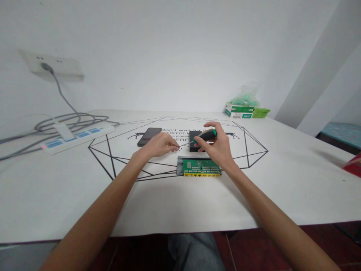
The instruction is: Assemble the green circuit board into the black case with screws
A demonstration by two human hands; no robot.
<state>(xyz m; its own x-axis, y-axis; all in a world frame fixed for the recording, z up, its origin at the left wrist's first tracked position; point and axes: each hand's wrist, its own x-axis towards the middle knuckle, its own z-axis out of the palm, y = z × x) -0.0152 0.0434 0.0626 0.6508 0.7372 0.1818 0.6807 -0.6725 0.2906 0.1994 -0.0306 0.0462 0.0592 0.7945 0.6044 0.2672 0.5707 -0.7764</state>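
A screwdriver (pixel 207 135) with a green and black handle is held in my right hand (pixel 218 146), its shaft pointing left. The fingers of my left hand (pixel 162 145) are pinched together at the screwdriver's tip; whatever they hold is too small to make out. Several tiny dark screws (pixel 184 145) lie on the table close to those fingertips. Behind my right hand is a black box-shaped case (pixel 194 146), partly covered by the hand. Nearer to me, a green circuit board (pixel 200 166) with a yellow front edge rests on a grey metal plate (pixel 179 165).
A dark phone (pixel 149 136) lies left of the screws. At the left are a white power strip (pixel 81 138) and coiled grey cable (pixel 70 117). Green and white boxes (pixel 239 111) with a plastic bag (pixel 245 98) stand at the back right. A red object (pixel 354 164) shows at the right edge.
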